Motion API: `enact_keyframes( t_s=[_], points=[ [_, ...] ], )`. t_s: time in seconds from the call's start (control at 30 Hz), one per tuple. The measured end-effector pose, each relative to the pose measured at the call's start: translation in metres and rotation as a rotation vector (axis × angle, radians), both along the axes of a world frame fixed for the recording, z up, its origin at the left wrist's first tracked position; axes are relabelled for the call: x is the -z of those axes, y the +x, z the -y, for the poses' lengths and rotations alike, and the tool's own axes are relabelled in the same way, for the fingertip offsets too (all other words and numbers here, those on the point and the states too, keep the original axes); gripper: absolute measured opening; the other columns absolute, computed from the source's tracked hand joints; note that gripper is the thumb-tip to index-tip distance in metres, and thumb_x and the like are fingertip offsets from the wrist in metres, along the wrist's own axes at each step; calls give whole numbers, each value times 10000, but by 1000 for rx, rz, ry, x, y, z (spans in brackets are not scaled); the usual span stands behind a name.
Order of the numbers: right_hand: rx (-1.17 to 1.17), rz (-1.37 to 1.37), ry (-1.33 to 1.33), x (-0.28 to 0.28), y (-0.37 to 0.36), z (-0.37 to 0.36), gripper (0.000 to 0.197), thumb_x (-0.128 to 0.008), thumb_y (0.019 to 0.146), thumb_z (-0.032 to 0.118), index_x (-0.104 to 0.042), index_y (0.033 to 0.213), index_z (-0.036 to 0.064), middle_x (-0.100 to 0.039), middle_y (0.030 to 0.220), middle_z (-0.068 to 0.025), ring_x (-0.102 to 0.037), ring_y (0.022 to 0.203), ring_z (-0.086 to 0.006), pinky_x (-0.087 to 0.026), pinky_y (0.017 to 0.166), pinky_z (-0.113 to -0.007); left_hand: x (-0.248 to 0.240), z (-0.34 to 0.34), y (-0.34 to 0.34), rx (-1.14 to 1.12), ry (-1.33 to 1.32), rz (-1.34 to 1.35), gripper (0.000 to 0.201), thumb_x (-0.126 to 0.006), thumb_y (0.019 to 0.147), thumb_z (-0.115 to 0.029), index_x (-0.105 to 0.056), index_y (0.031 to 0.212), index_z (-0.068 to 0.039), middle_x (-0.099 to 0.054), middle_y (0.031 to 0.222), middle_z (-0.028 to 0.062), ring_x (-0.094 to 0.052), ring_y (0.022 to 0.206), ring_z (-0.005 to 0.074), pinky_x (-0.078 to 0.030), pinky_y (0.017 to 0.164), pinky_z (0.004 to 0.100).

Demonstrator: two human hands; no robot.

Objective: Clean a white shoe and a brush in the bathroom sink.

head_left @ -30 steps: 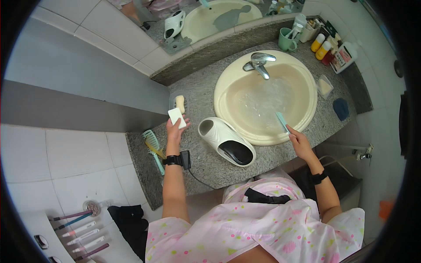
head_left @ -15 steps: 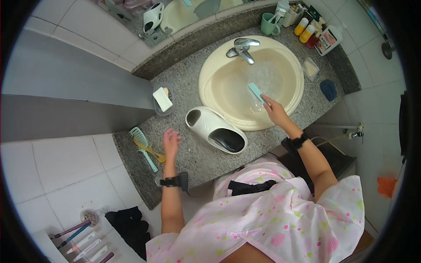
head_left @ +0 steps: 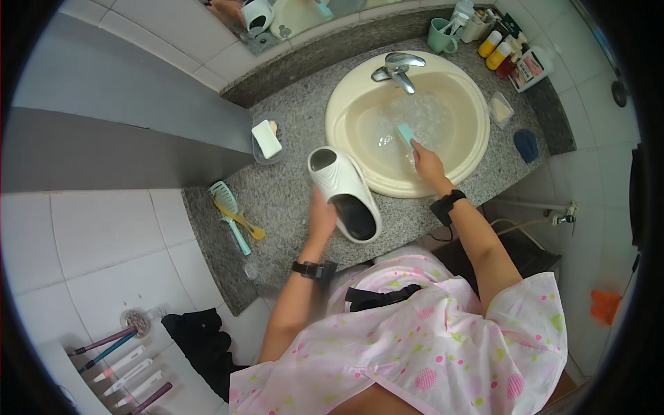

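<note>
We see the left hand resting against the near side of a white slipper, fingers laid on its edge; whether they actually close around it we cannot tell. The slipper lies on the grey speckled counter, just in front of the cream sink and touching its front-left rim, its dark opening turned up. The right hand is over the front of the sink, fingers closed on a small light-blue brush that points into the basin, where foamy water sits below the tap. Left of the sink, a white bar of soap sits in a clear dish. Further left of the sink, near the counter's end, lie a green hairbrush and a yellow comb, crossing each other. Behind the sink stands a green mug, and to its right a few small bottles.
</note>
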State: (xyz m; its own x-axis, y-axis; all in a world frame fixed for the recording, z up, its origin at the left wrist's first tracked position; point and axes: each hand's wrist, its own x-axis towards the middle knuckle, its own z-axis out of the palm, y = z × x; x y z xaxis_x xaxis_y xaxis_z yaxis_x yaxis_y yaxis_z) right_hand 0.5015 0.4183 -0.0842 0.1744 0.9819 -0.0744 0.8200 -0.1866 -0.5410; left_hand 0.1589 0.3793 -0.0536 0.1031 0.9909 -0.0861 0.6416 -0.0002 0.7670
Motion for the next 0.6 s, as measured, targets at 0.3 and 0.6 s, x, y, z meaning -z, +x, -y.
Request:
enact_keyframes(
  t_s=[0.3, 0.6],
  points=[
    [47, -71, -52, -5, -21, 1, 377, -490, 935, 192, -528, 1310, 184, -652, 847, -226, -625, 761, -402, -487, 698, -493, -28, -28, -40, 136, -108, -138, 514, -453, 862, -14, -442, 1369, -103, -590, 1177, 248, -561, 1067, 449, -471, 867, 462],
    [405, -1608, -311, -56, -12, 16, 386, -463, 1001, 246, -429, 1373, 147, -429, 598, 11, -389, 443, -100, -333, 424, -229, -4, -11, -55, 125, 46, -145, 314, -467, 931, -97, -560, 1206, 20, -623, 1070, 261, -600, 951, 438, -473, 819, 448]
  ],
)
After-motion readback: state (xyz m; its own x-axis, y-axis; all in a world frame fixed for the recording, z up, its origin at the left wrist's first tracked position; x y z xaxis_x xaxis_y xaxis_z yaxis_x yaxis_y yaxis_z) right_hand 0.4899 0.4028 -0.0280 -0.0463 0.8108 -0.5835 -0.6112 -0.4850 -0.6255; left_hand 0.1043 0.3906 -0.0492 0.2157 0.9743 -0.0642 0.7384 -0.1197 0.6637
